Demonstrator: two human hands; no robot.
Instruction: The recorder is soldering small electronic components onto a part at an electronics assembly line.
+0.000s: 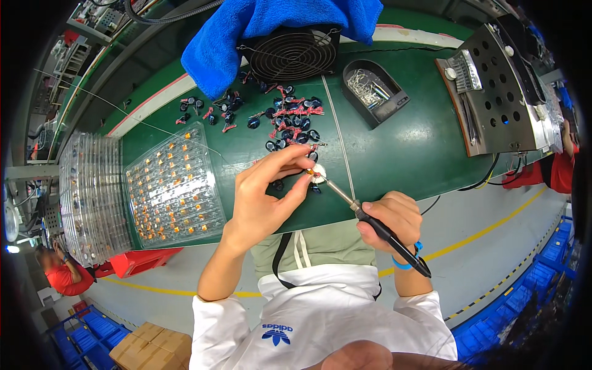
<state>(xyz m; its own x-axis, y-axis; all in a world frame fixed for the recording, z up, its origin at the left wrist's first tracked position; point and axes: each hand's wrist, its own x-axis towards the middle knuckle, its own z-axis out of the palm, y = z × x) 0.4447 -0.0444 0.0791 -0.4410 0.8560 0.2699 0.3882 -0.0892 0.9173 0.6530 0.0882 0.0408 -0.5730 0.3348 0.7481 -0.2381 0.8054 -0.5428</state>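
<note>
My left hand [264, 192] is closed, thumb and fingertips pinched at a small orange part [310, 172] beside a white round piece [319, 175]. How the two are joined is too small to tell. My right hand [398, 218] grips the black handle of a soldering iron [342, 193], whose metal tip reaches the white round piece close to my left fingertips. Just beyond my left hand lie several dark round components with pink-red wires [296, 120], loosely heaped on the green bench. A few of them are partly hidden by my fingers.
Left of my hands lies a clear tray [208, 179] of small orange parts, beside a tall stack of clear trays [92, 197]. A black fan [293, 57] under a blue towel [216, 43], a dark bin [394, 106] and a perforated metal box [493, 80] stand farther back.
</note>
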